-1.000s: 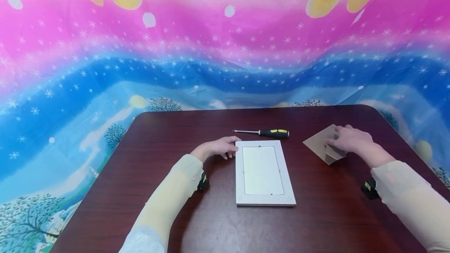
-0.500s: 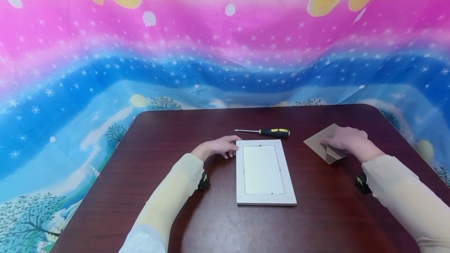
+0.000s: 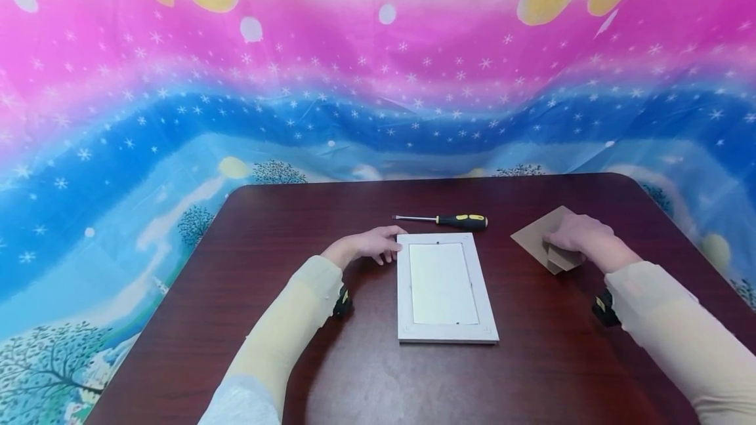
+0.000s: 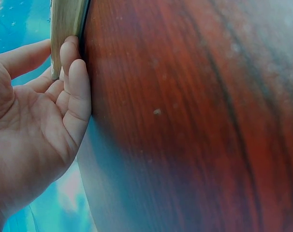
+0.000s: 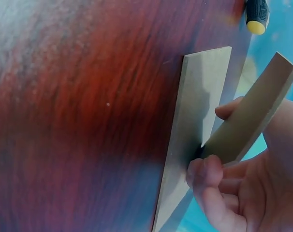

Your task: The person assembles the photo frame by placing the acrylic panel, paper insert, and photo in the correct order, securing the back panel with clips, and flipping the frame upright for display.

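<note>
White frame (image 3: 447,287) flat on bench (image 3: 531,359), long axis 12-to-6. Left hand (image 3: 371,246) fingers relaxed, touching frame's 10 o'clock corner. Right hand (image 3: 581,237) fingers curled, gripping brown board (image 3: 534,237).

Dark red wooden counter (image 3: 531,359), white picture frame (image 3: 446,288) flat at centre, screwdriver (image 3: 443,220) beyond it, brown backing board (image 3: 534,238) at right

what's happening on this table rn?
A person sits at a dark wooden table. Their left hand touches the top left corner of a white picture frame lying flat. Their right hand grips the brown backing board by its fold-out stand. A screwdriver lies just behind the frame, untouched.
</note>
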`<state>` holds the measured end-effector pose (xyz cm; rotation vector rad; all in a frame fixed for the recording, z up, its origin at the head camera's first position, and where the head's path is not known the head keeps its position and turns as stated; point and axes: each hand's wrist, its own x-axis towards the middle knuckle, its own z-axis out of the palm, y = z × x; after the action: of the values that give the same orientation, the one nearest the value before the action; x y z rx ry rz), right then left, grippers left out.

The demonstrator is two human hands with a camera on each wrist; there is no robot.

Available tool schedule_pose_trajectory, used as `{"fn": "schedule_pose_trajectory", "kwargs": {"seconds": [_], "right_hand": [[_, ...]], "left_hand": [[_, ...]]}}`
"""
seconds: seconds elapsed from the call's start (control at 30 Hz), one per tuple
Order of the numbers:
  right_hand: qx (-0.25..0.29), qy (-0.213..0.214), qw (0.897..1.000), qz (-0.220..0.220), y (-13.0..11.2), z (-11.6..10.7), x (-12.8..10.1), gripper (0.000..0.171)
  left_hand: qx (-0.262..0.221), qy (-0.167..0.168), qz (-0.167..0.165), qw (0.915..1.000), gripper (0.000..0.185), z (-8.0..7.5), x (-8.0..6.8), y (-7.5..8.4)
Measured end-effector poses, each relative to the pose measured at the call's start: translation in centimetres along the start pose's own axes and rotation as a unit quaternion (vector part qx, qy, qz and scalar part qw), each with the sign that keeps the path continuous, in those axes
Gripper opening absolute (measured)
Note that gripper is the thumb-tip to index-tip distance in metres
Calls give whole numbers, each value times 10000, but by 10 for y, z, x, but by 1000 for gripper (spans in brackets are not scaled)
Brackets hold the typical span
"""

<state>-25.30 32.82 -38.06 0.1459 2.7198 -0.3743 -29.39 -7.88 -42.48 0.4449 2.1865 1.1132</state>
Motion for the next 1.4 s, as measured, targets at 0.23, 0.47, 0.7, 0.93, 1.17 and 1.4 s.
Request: {"fn": "schedule_pose_trajectory", "kwargs": {"seconds": [0.23,0.47,0.7,0.93,1.17,1.4], "right_hand": [[-8,71,10000,-45,1,4,1,50],[28,194,9998,-95,3,7,0,47],[-135,390,9989,-214,11,11,2,59],[-293,526,9979,-259,16,14,5,81],[-261,584,9974,-338,17,14,4,85],[-150,768,9961,-408,17,14,3,84]], "left_hand": [[-27,-11,4,10000,36,0,0,0],[-16,12,-30,10000,37,1,-2,2],[2,41,-9,10000,34,1,-3,2],[-25,33,-14,10000,36,1,-2,2],[-20,27,1,10000,37,1,-1,1],[-25,20,-39,10000,37,0,-1,2]]}}
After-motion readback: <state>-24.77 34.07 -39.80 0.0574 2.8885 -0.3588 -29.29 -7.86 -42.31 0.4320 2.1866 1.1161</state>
